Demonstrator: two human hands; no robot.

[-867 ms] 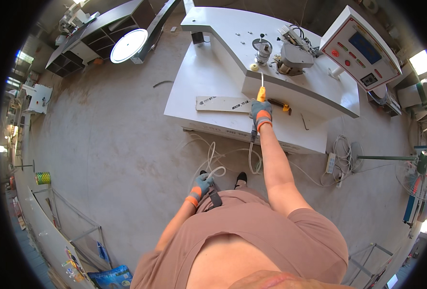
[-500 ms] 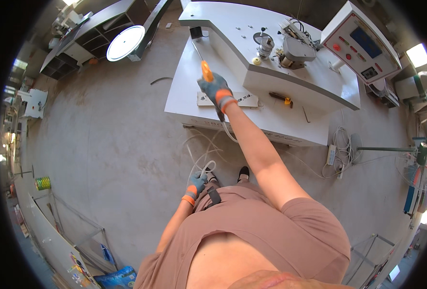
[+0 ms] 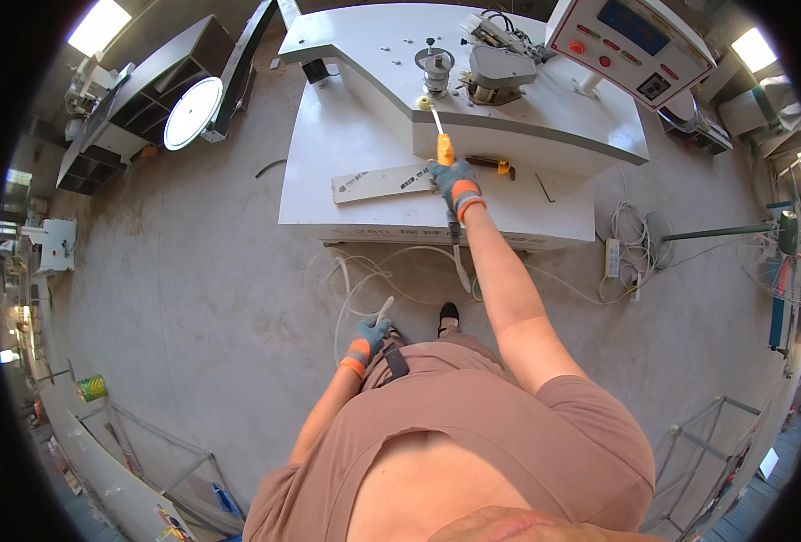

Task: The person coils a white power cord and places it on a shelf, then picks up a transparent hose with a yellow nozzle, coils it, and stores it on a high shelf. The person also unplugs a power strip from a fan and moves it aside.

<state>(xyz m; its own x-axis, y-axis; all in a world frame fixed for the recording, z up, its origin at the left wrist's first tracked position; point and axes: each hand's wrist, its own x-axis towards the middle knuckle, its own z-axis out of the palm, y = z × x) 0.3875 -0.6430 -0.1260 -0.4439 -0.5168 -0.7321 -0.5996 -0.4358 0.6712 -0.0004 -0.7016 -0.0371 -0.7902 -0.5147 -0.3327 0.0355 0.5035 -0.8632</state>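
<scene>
The orange blow gun [image 3: 445, 149] sits in the person's right hand [image 3: 456, 182], whose gloved fingers are wrapped around its body. Its long axis runs away from the person, leaning slightly to the left, so that its pale nozzle [image 3: 437, 119] points at the cream roller [image 3: 424, 104] by the front edge of the raised white top [image 3: 355, 31]; the tip ends just beside that roller, and whether the two touch cannot be told. The right arm reaches far out over the lower white ledge [image 3: 315, 144], making the right hand the nearer one by far. The left hand [image 3: 373, 331], low beside the person's trousers and well apart from the gun, is closed on a pale hose [image 3: 385, 310], a short bend of which stands up out of the fist. Counted, there are one blow gun, one roller, and two gloved hands. On the ledge lie one white strip [image 3: 373, 184], left of the right hand, and, to its right, one black-and-yellow tool [image 3: 491, 165] and one thin bent rod [image 3: 546, 188]. Above, behind the roller, stand one upright metal spindle [image 3: 434, 74] and one grey housing [image 3: 502, 69], with one control panel [image 3: 626, 54] bearing two round red buttons farther right. Loops of hose overlap on the floor [image 3: 211, 298], too tangled to count.
</scene>
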